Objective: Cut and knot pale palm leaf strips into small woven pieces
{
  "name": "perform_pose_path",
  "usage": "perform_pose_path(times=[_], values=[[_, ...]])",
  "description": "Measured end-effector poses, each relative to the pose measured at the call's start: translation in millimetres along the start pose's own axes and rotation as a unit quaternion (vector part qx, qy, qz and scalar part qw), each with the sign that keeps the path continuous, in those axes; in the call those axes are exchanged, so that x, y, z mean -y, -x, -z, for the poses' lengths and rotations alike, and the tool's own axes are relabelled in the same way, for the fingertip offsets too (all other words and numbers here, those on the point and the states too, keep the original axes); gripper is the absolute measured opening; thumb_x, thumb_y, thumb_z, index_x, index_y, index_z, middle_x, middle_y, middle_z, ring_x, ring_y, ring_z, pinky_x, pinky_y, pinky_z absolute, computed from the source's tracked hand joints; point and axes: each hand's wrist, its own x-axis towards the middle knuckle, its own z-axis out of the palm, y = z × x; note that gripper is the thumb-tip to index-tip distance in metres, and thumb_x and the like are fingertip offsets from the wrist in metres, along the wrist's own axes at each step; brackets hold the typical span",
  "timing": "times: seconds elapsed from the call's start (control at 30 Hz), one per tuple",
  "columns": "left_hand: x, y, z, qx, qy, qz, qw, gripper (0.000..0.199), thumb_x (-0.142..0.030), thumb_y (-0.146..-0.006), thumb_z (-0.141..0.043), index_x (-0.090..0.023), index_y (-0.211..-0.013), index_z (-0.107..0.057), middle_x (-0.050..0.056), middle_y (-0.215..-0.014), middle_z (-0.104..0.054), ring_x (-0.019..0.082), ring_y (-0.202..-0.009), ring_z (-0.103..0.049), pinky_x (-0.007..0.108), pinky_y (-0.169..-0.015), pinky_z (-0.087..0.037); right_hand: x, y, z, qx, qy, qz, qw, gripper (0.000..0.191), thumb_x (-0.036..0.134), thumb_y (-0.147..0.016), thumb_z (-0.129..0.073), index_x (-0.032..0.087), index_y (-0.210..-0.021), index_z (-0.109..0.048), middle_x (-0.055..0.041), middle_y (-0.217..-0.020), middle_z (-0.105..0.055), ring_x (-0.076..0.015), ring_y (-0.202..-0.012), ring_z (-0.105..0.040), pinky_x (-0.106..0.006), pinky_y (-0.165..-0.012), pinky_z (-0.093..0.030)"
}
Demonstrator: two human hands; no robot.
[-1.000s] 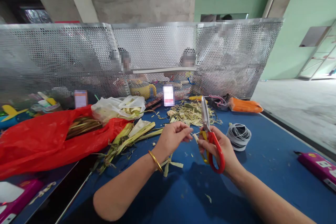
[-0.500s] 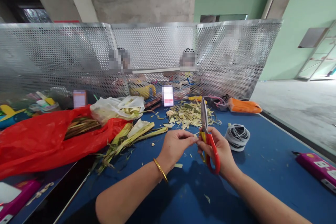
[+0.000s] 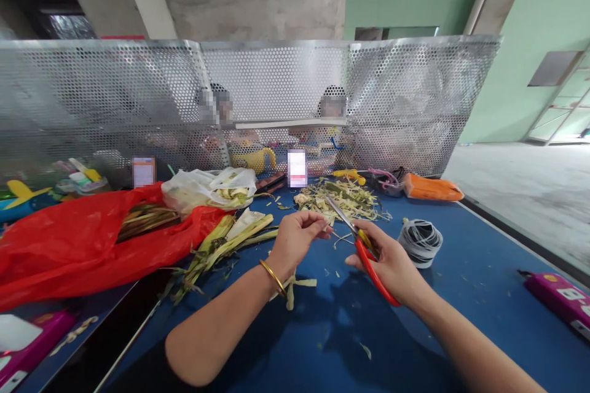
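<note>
The right hand (image 3: 389,261) is closed round the red and yellow handles of the scissors (image 3: 362,252), whose blades point up and leftward over the near edge of a heap of cut plant pieces (image 3: 345,198); the left hand (image 3: 295,239) stands just beside the blade tips, thumb and fingers brought together in a narrow pinch, though anything between them is too small to tell; a pale strip (image 3: 302,283) shows below the left wrist, and I cannot tell whether it is held; to the left lie a bundle of stalks (image 3: 244,233), a red plastic bag (image 3: 69,239) and a white plastic bag (image 3: 198,187); to the right, a coil of grey cord (image 3: 420,244) sits on the blue table (image 3: 322,350), with an orange packet (image 3: 433,187) behind it; the purple object (image 3: 562,301) at the right edge bears large white characters, a B and a dash apparently among them, cut off by the edge; the lit panel (image 3: 297,167) behind the heap is too blurred to read.
</note>
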Motion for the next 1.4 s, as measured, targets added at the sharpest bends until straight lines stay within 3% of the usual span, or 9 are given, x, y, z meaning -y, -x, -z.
perform_pose_path(times=[0.13,0.33,0.67,1.1,1.27,1.4], values=[[-4.5,-4.4,6.5,-0.023,-0.001,0.003,1.0,0.012,-0.023,-0.066,-0.071,-0.015,-0.074,-0.068,0.001,-0.067,-0.07,0.014,-0.064,-0.065,0.026,-0.069,-0.051,2.6,-1.4,4.9,0.011,0.099,-0.003,0.995,0.053,0.038,-0.067,-0.072,0.022,-0.116,-0.06,-0.0035,-0.094,-0.065,-0.0213,-0.084,-0.058,-0.031,-0.075,-0.047],[-12.3,-6.1,9.7,-0.003,-0.01,-0.009,1.0,0.008,-0.022,-0.066,-0.07,-0.015,-0.068,-0.068,0.0,-0.064,-0.068,0.012,-0.062,-0.062,0.024,-0.067,-0.05,5.0,-1.3,7.7,0.038,0.186,0.015,0.982,0.05,0.036,-0.069,-0.069,0.023,-0.116,-0.06,-0.0046,-0.103,-0.066,-0.0228,-0.089,-0.06,-0.032,-0.076,-0.047],[-10.9,-8.5,10.7,0.003,-0.01,-0.025,1.0,0.01,-0.025,-0.064,-0.072,-0.016,-0.066,-0.069,-0.001,-0.062,-0.066,0.012,-0.061,-0.06,0.024,-0.066,-0.05,7.6,0.6,8.5,0.023,0.238,0.054,0.97,0.043,0.033,-0.073,-0.063,0.025,-0.115,-0.06,-0.0024,-0.092,-0.065,-0.0171,-0.071,-0.059,-0.029,-0.067,-0.047],[-10.5,-11.3,17.8,0.027,-0.024,-0.004,0.999,0.014,-0.027,-0.061,-0.075,-0.016,-0.069,-0.07,0.001,-0.064,-0.067,0.012,-0.062,-0.061,0.024,-0.065,-0.05,0.8,0.2,8.8,0.055,0.162,0.049,0.984,0.04,0.033,-0.074,-0.065,0.025,-0.114,-0.066,-0.0043,-0.098,-0.07,-0.0237,-0.087,-0.062,-0.032,-0.078,-0.048],[-16.6,-10.5,20.9,0.032,-0.055,0.007,0.998,0.012,-0.024,-0.061,-0.075,-0.015,-0.067,-0.069,0.001,-0.062,-0.066,0.012,-0.06,-0.061,0.023,-0.063,-0.051,-2.7,-0.4,7.8,0.065,0.132,0.046,0.988,0.036,0.032,-0.072,-0.068,0.025,-0.107,-0.069,-0.0022,-0.087,-0.071,-0.026,-0.089,-0.062,-0.031,-0.075,-0.048],[-16.8,-11.2,22.3,0.035,-0.063,0.014,0.997,0.013,-0.026,-0.063,-0.075,-0.015,-0.068,-0.068,0.001,-0.061,-0.066,0.011,-0.059,-0.06,0.023,-0.062,-0.051,-6.8,-1.3,7.1,0.057,0.123,0.048,0.99,0.035,0.035,-0.073,-0.067,0.023,-0.107,-0.069,0.0005,-0.082,-0.071,-0.0216,-0.078,-0.062,-0.027,-0.067,-0.047]])
